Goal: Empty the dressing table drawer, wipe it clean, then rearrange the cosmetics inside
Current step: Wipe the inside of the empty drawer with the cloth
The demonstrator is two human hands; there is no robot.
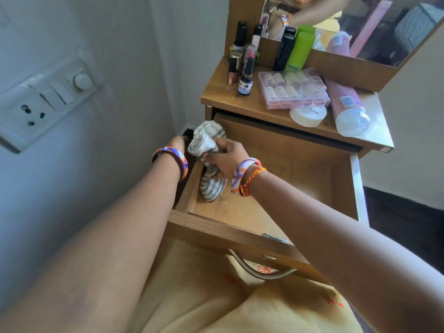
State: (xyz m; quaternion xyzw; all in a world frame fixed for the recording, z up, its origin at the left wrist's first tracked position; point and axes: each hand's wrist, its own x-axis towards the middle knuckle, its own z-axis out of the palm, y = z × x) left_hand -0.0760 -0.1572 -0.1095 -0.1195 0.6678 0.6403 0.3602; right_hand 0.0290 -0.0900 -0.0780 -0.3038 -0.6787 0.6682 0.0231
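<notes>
dressing table (252, 105): wood, against the wall corner, mirror (384, 22) on top
drawer (283, 179): pulled out, wood floor bare except cloth at its left side
cosmetics: all on tabletop; pink tube (346, 109) lying at right, clear lipstick box (293, 88) centre, white jar (307, 115) just in front of box, green bottle (299, 50) and black bottle (283, 52) upright at back, small bottles (242, 66) clustered left
cloth (211, 162): striped grey-white, bunched, over drawer's left wall
right hand (225, 162): fingers curled, gripping cloth
left hand (176, 144): at drawer's left edge, touching cloth top; grip cannot tell
switchboard (45, 99): on left wall
</notes>
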